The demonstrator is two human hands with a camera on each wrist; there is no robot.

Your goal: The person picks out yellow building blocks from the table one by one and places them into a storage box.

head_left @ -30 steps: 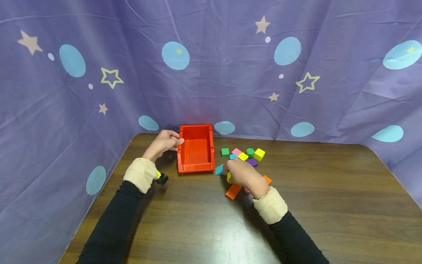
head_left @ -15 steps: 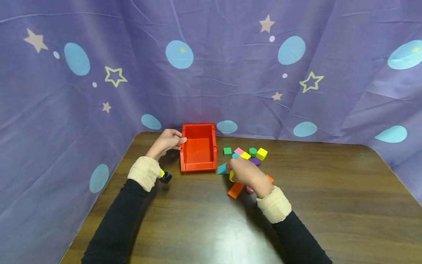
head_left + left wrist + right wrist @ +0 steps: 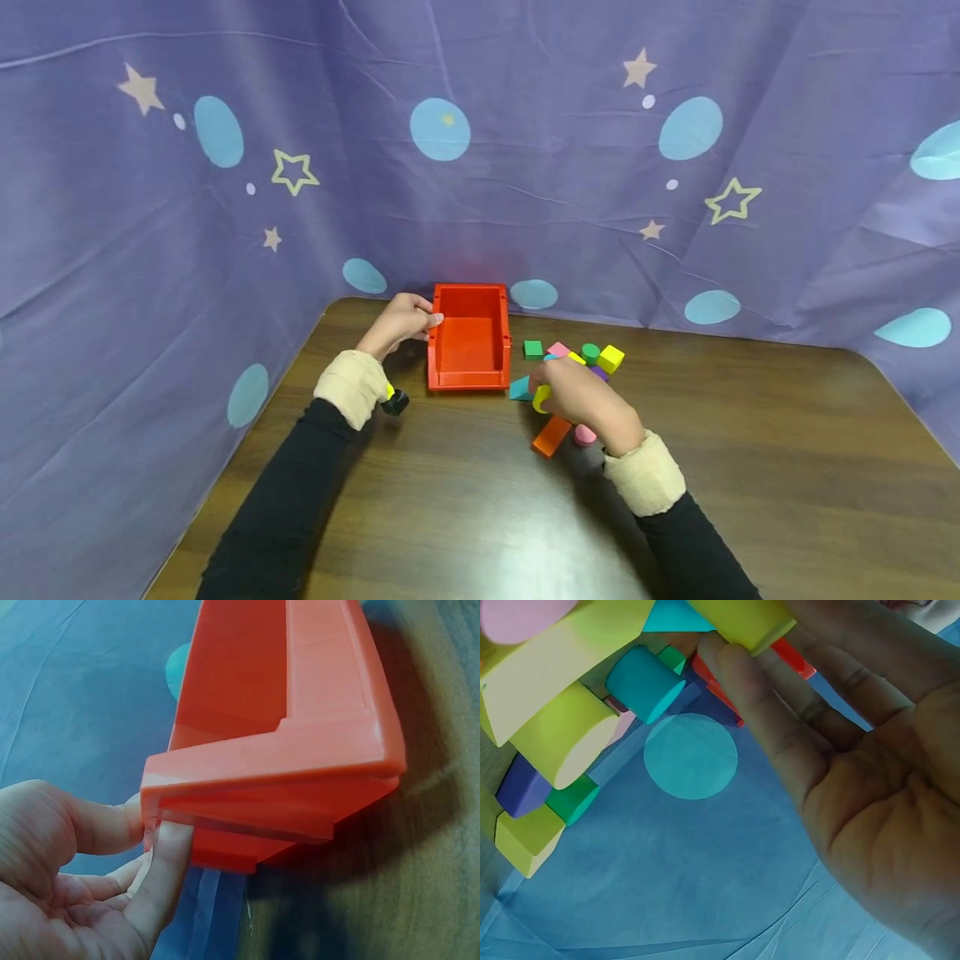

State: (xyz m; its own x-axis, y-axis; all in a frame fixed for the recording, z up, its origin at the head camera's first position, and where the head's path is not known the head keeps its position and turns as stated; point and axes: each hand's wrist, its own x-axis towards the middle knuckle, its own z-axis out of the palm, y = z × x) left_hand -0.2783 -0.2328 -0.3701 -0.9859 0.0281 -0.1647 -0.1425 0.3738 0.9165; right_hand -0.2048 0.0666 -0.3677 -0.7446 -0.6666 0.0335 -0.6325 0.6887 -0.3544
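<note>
1. Yellow cylindrical block (image 3: 541, 400) is pinched between the thumb and fingertips of the right hand (image 3: 581, 396), low over the brown wood-grain table (image 3: 435, 500) (whether the tabletop is touched by the block cannot be told).
2. Red plastic rectangular bin (image 3: 469, 381), to the left of that block, is gripped by the left hand (image 3: 403, 323), with thumb and fingers clamped on its left wall.
3. Between bin and right hand, a teal triangular block (image 3: 520, 390) is set just beside the bin's near right corner.
4. Beyond the right hand, a green rectangular block (image 3: 533, 350), a pink block (image 3: 558, 349), a green cylinder (image 3: 591, 354), a yellow cube (image 3: 611, 359) and a purple block (image 3: 599, 372) are loosely grouped.
5. Nearer the viewer, an orange rectangular block (image 3: 552, 437) and a pink rounded block (image 3: 585, 436) are seen.
6. Behind everything, a purple cloth backdrop (image 3: 525, 225) is patterned with stars and light-blue circles.
</note>
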